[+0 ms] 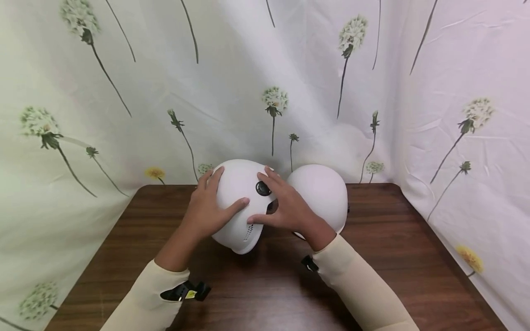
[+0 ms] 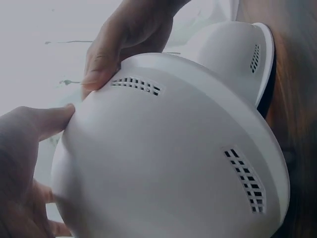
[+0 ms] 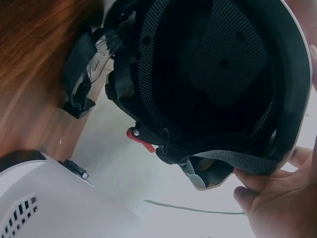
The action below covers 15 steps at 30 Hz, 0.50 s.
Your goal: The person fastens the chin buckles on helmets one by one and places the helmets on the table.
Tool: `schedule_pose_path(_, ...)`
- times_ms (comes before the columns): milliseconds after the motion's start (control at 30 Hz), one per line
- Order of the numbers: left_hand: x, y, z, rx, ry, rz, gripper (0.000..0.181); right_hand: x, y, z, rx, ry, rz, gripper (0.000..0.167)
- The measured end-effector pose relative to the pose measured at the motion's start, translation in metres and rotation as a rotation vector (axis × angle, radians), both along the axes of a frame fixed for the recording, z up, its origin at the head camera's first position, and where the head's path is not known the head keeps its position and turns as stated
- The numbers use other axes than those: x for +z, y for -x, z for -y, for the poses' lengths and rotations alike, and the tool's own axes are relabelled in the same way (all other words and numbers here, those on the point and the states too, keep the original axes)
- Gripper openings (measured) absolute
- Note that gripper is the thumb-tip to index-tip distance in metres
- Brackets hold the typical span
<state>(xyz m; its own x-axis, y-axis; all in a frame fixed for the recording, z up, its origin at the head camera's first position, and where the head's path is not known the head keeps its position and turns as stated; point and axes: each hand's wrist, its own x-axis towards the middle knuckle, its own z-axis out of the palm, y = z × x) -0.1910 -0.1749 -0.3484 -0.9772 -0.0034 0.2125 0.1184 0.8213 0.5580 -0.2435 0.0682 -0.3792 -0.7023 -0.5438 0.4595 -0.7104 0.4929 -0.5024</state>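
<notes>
Sleeved arms [image 1: 142,299] [image 1: 368,289] slant inward (thumbs [image 1: 239,205] [image 1: 262,219] too), hands [image 1: 208,208] [image 1: 290,204] gripping a helmet [image 1: 238,181].

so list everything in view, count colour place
Table: 1, brown, underneath
Held helmet: 1, white, black inside, centre
Other helmet: 1, white, on table, right
Straps: count unclear, black and grey, on held helmet
Tab: 1, red, beside straps
Badge: 1, black, on held helmet
Flowered cloth: count unclear, white, behind and beside table
Sleeves: 2, cream, both arms
Wrist devices: 2, black, at sleeves
Left hand, right hand: 2, bare, on held helmet
</notes>
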Motion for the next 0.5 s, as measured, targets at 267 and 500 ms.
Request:
schedule_pose_path(267, -0.004, -0.010, 0.007, -0.015, -0.130, 0.017, 0.110, 0.008, -0.004, 0.001, 0.044, 0.003, -0.026, 0.111)
schedule_pose_path(500, -0.008, -0.012, 0.013, -0.071, -0.216, 0.032, 0.107, 0.015, -0.005, 0.001, 0.121, -0.004, -0.035, 0.114)
